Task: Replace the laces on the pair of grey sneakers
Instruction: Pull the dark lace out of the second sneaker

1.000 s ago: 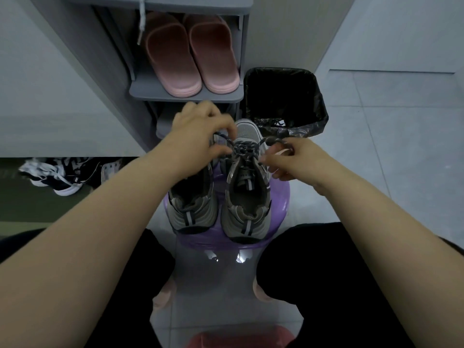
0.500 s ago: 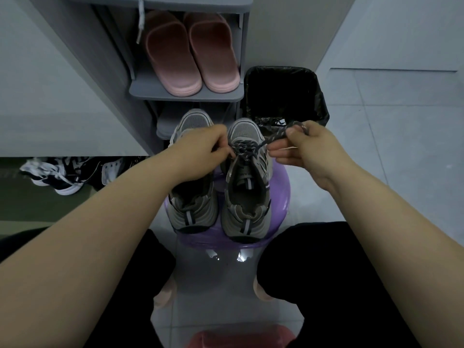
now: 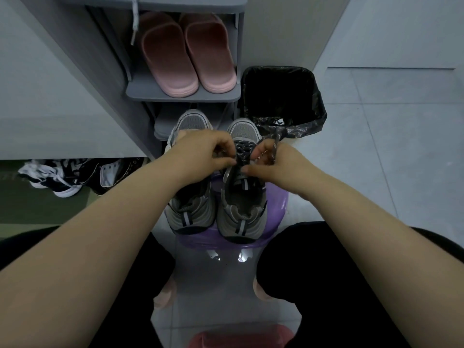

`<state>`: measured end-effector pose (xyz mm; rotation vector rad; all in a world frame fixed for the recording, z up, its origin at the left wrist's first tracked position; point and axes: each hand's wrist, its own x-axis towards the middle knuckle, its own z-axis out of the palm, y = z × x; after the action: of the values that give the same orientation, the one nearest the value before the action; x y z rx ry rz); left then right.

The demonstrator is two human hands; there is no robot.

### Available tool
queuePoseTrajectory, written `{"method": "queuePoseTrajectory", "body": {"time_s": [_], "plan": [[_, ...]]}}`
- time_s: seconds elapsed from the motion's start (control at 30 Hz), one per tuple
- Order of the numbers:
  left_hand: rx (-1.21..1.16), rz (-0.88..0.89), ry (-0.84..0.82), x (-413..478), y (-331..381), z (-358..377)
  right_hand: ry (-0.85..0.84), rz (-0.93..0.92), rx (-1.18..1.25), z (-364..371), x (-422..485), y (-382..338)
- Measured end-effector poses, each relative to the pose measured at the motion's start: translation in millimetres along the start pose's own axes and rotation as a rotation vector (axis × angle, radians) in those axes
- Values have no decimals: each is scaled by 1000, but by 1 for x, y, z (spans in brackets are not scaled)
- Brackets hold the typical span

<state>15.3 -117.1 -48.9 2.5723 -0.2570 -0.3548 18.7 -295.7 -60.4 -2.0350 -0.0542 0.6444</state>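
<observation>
Two grey sneakers stand side by side on a purple stool (image 3: 277,209), toes pointing away from me. The right sneaker (image 3: 242,202) carries a dark speckled lace (image 3: 242,150) through its upper eyelets. My left hand (image 3: 203,153) pinches the lace at the left side of those eyelets. My right hand (image 3: 273,159) grips the lace's free end, which loops up over its fingers. The left sneaker (image 3: 190,207) is partly covered by my left hand and wrist, so its lacing is hidden.
A grey shoe rack (image 3: 180,94) with pink slippers (image 3: 185,51) stands just beyond the stool. A white lace (image 3: 135,21) hangs from its upper shelf. A black-lined bin (image 3: 281,96) sits to the right. Black-and-white sneakers (image 3: 55,174) lie at left. My knees flank the stool.
My right hand has come down and in towards the eyelets, still holding the lace end. My left hand stays pinched at the lace, shifted slightly lower.
</observation>
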Motion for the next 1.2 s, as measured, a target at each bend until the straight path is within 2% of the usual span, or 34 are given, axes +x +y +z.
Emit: {"method": "queuePoseTrajectory", "body": {"time_s": [0.13, 0.23, 0.3, 0.37, 0.47, 0.57, 0.63, 0.73, 0.8, 0.9, 0.97, 1.13, 1.2], "plan": [[42, -47, 31, 3, 2, 0, 8, -43, -76, 4, 5, 4], [208, -81, 38, 6, -1, -11, -27, -18, -104, 2, 8, 4], [178, -97, -6, 4, -5, -22, -40, -3, -93, 0, 9, 3], [43, -41, -90, 0, -8, -29, -42, -4, -71, -2, 8, 1], [-161, 20, -146, -2, -2, -25, 81, -26, 31, -4, 8, -5], [-63, 14, -10, 2, 1, -8, 231, -73, 230, -7, 11, -11], [43, 13, 71, 4, 1, 1, 179, -48, 390, -9, 12, -13], [43, 36, 44, 10, 2, 6, 97, 32, 466, -9, 11, -13], [-36, 4, 38, 14, 5, 4, 132, 60, 446, -7, 10, -11], [-17, -62, 46, 19, 7, 2, 160, 25, 88, -6, 13, 2], [10, -95, -24, 19, 5, 3, 133, 8, -67, -5, 15, 7], [-101, -146, -85, 19, 3, 6, 117, -2, 96, -2, 15, 7], [-78, -163, -87, 21, 5, 11, 126, 9, 90, 2, 17, 7]]}}
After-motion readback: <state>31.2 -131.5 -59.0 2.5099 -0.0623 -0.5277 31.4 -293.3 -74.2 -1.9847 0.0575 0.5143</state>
